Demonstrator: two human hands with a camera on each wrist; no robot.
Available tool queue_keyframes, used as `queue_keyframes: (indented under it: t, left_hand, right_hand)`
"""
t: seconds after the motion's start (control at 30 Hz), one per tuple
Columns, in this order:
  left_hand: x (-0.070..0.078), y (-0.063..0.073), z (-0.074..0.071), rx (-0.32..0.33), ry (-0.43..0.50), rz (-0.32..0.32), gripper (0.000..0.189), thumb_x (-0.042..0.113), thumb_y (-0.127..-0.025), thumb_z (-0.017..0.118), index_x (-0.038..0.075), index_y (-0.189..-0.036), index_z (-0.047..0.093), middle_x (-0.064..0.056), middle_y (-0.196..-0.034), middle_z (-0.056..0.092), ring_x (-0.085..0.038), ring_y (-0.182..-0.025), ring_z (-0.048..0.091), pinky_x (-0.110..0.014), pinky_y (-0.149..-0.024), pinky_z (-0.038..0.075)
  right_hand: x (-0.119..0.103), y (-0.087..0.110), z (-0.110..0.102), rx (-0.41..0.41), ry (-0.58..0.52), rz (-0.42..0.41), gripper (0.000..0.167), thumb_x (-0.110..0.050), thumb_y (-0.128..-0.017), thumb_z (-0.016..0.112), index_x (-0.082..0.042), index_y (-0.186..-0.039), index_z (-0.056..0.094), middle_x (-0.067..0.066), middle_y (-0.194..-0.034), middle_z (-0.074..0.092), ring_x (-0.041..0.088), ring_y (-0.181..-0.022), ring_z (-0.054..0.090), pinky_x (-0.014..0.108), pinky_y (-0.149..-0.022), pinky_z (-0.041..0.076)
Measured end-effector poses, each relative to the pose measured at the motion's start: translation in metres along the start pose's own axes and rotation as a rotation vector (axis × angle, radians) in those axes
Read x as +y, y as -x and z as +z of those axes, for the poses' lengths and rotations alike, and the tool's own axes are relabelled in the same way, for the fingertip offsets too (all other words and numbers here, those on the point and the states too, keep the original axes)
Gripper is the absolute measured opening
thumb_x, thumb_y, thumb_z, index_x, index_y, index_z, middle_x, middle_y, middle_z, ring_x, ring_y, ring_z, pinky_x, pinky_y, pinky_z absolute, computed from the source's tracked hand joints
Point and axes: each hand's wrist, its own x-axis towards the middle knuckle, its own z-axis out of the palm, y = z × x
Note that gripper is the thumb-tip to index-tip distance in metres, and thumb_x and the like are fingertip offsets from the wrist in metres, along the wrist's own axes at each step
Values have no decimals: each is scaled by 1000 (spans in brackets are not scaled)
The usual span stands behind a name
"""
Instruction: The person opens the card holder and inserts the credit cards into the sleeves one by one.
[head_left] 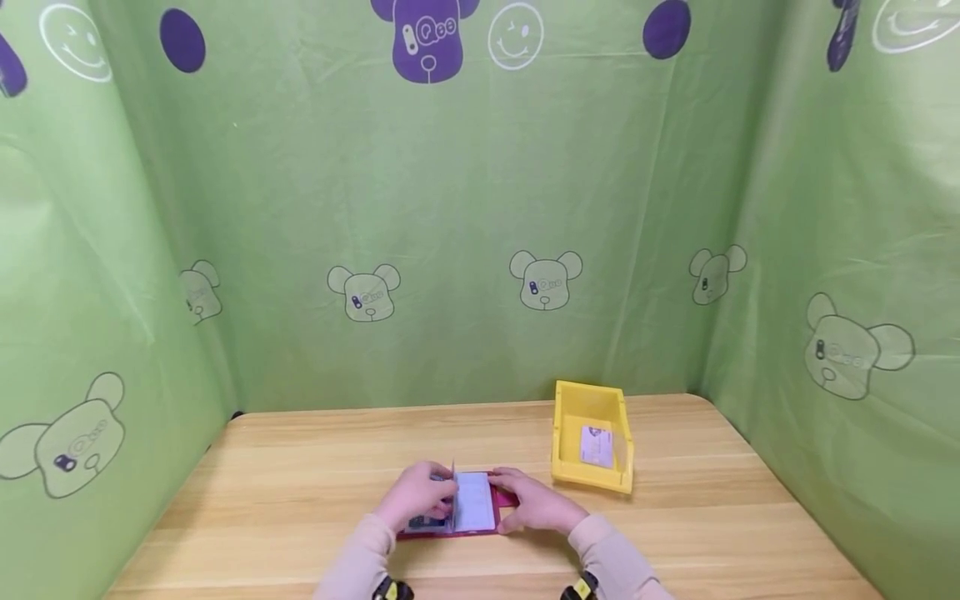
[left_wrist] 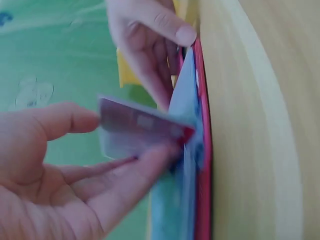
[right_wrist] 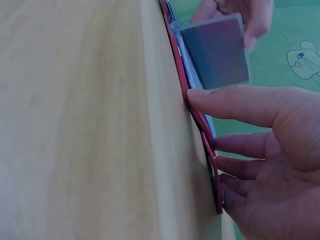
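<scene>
A red card holder [head_left: 475,505] lies spread on the wooden table, its pale plastic pages showing. One stiff plastic page [right_wrist: 217,52] stands up from its middle. My left hand [head_left: 420,495] holds that page between its fingers; the left wrist view shows it blurred, with a dark, card-like print. At the holder's right end, my right hand [head_left: 538,503] grips the edge, thumb [right_wrist: 220,104] at the near corner and fingers [right_wrist: 245,145] farther along the cover. A pink flap [head_left: 507,498] shows beneath the right hand. Whether the page contains a separate card I cannot tell.
Behind and right of the right hand stands a yellow bin [head_left: 592,477] with a pale printed card [head_left: 597,447] lying inside. Green printed curtains [head_left: 465,358] close off the table's back and both sides.
</scene>
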Motion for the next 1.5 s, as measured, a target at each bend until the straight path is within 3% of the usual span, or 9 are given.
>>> queue_keyframes:
  t: [0.07,0.2,0.57,0.73,0.83,0.97,1.03,1.17,1.5]
  left_hand:
    - [-9,1,-9,-28,117,-19,44,6,-86,61,-18,-122,52,-24,-94,69,-20,-69,69,-35,-66,64]
    - [-24,7,-27,-44,209,-29,43,-3,-83,58,-20,-122,49,-28,-98,69,-28,-79,72,-40,-71,64]
    - [-45,19,-46,26,210,-88,59,-8,-79,64,-19,-132,41,-19,-90,68,-17,-65,65,-31,-60,62]
    - [-42,23,-52,73,70,-67,59,2,-78,72,-12,-130,49,-17,-98,65,-21,-75,65,-34,-63,61]
    - [-42,24,-55,85,-100,27,67,13,-76,78,-7,-133,50,-23,-116,63,-33,-96,65,-48,-82,59]
    - [-43,24,-57,21,-288,162,84,25,-74,81,-5,-142,41,-29,-142,48,-47,-129,48,-64,-109,37]
    - [-43,25,-57,-34,-320,201,90,24,-73,82,-6,-145,36,-30,-148,40,-50,-135,39,-66,-113,30]
    - [-45,26,-56,-104,-361,244,94,19,-71,82,-9,-146,33,-33,-150,36,-51,-137,36,-66,-113,28]
    - [-47,26,-55,-105,-391,234,91,18,-70,82,-9,-144,36,-33,-147,40,-51,-135,39,-66,-112,30]
  right_hand:
    - [-1,0,0,-3,-2,2,84,-19,-67,79,-1,-142,46,24,-152,37,48,-138,36,67,-113,29]
    - [-2,1,0,-10,-5,0,84,-18,-67,79,0,-142,46,25,-153,36,49,-139,35,67,-114,28]
    - [-4,2,0,-2,-9,-3,84,-18,-67,79,1,-142,46,25,-152,36,49,-139,35,67,-114,27]
    - [-6,2,0,-2,-6,0,84,-18,-67,80,0,-142,46,25,-152,36,49,-139,35,67,-114,27]
    - [-6,3,0,-2,-9,2,84,-19,-68,80,0,-142,45,25,-153,36,49,-139,35,68,-113,27]
    - [-6,4,-1,0,-12,5,84,-19,-68,80,0,-142,45,24,-153,36,49,-139,35,68,-113,27]
    - [-6,4,-1,0,-8,8,84,-19,-68,80,-1,-142,45,24,-153,36,49,-139,35,69,-113,27]
    - [-6,5,-1,1,-1,12,84,-19,-68,80,-1,-142,46,24,-153,36,49,-138,35,69,-112,28]
    - [-5,4,-1,-1,-9,11,83,-19,-68,80,-1,-142,46,24,-152,37,49,-138,35,69,-112,28]
